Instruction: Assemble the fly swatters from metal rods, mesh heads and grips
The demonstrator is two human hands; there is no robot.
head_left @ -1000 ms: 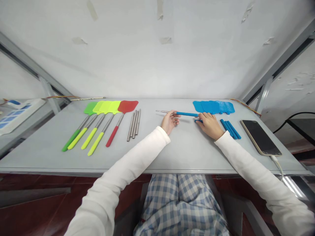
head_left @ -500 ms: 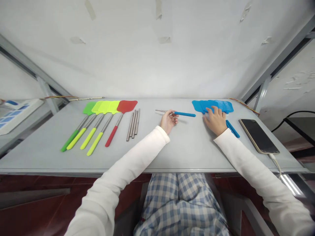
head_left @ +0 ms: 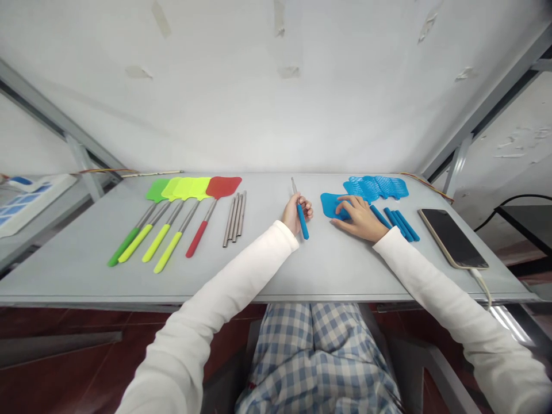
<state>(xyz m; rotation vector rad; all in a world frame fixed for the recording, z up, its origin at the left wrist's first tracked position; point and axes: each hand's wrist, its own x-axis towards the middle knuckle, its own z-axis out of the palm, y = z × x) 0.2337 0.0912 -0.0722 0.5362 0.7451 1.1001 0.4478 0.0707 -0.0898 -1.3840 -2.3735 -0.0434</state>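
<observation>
My left hand [head_left: 296,215] is closed around a metal rod with a blue grip [head_left: 303,223]; its bare tip points toward the wall. To the right, my right hand [head_left: 361,218] grips a blue fly swatter head [head_left: 330,206] low over the table, its fingers covering the right part. Behind that hand, more blue swatter heads [head_left: 379,187] overlap in a row. Loose blue handle grips [head_left: 401,225] lie just right of it. Left of my left hand, several bare metal tubes [head_left: 235,218] lie side by side.
Whole fly swatters with green, yellow and red heads lie at the left, the red one [head_left: 223,186] nearest the tubes. A phone [head_left: 452,238] with a charging cable rests at the right. The grey table [head_left: 328,270] meets a white wall; metal frame posts flank it.
My right hand has drawn one blue swatter head from the stack, leftward and nearer to me. My left hand has turned the rod from sideways to pointing away, with the blue grip nearer me.
</observation>
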